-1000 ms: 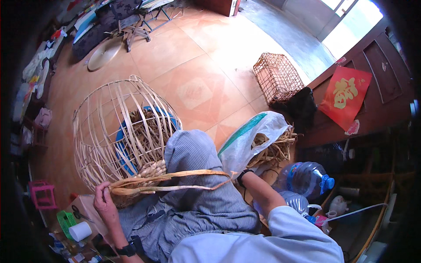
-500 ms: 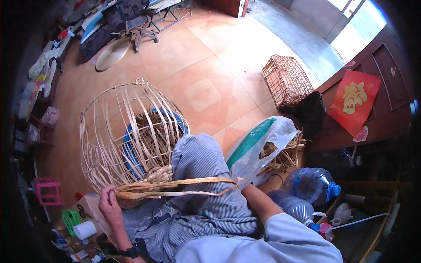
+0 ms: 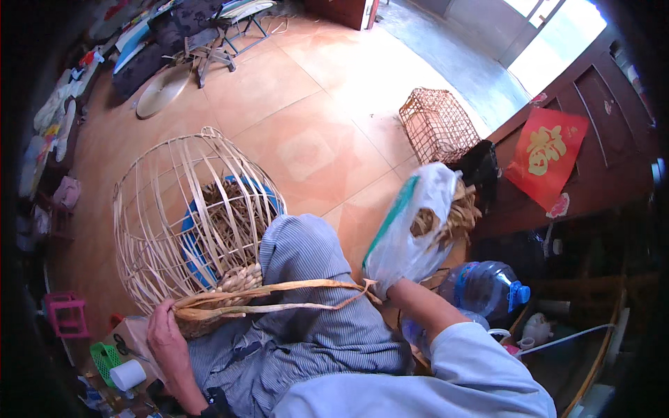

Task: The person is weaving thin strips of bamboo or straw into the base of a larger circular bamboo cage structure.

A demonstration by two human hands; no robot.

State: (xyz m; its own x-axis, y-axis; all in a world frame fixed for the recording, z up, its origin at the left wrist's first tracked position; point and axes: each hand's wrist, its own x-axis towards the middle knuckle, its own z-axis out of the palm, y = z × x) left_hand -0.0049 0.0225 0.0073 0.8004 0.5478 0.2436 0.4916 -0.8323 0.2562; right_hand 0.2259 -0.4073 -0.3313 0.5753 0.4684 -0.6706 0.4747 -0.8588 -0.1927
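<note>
My left hand (image 3: 165, 338) is closed on long tan dried plant strips (image 3: 279, 289) beside the base of an open-ribbed woven basket (image 3: 157, 209). The strips stretch across my striped trouser leg, and their far end comes close to my right wrist. A dense band of weaving shows at the basket's near side, and bare ribs curve up from it. My right forearm (image 3: 425, 306) reaches to the near edge of a white and green plastic bag (image 3: 404, 244); the bag hides most of that hand and its fingers. Brown dried leaves (image 3: 460, 212) stick out of the bag.
A blue tub (image 3: 188, 244) of dried stalks shows through the ribs. Right of my arm lie large clear plastic bottles (image 3: 481, 289). A wire-like crate (image 3: 439, 122) stands by the doorway. At lower left are scissors (image 3: 120, 343), a white cup (image 3: 128, 375) and a green basket (image 3: 104, 361).
The plastic bag has shifted and bunched up, showing more dried leaves. My right forearm has moved forward over the bottles. My left hand keeps its hold on the strips; the whole view has shifted slightly.
</note>
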